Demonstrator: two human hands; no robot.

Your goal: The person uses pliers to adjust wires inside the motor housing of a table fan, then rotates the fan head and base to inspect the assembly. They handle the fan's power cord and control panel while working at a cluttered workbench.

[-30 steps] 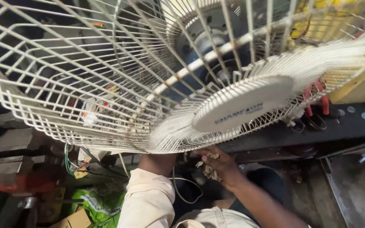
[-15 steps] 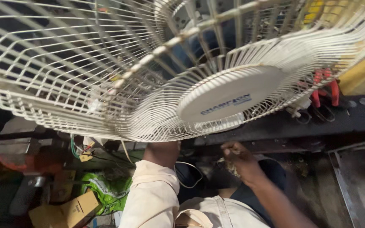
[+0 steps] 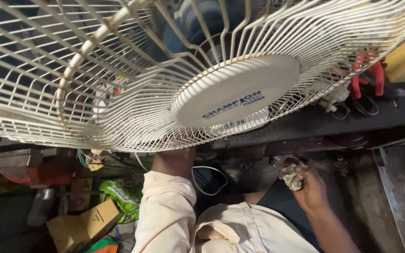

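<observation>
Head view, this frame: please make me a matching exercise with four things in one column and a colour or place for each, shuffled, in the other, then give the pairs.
Things:
1. fan guard
2. pliers handles
3. cardboard box
4. right hand

Colour or place:
A. red, at the upper right behind the wires
B. brown, at the lower left
C. cream wire mesh, across the top of the view
D. low at the right, closed on a crumpled greyish lump

Pairs: 1-C, 2-A, 3-B, 4-D
</observation>
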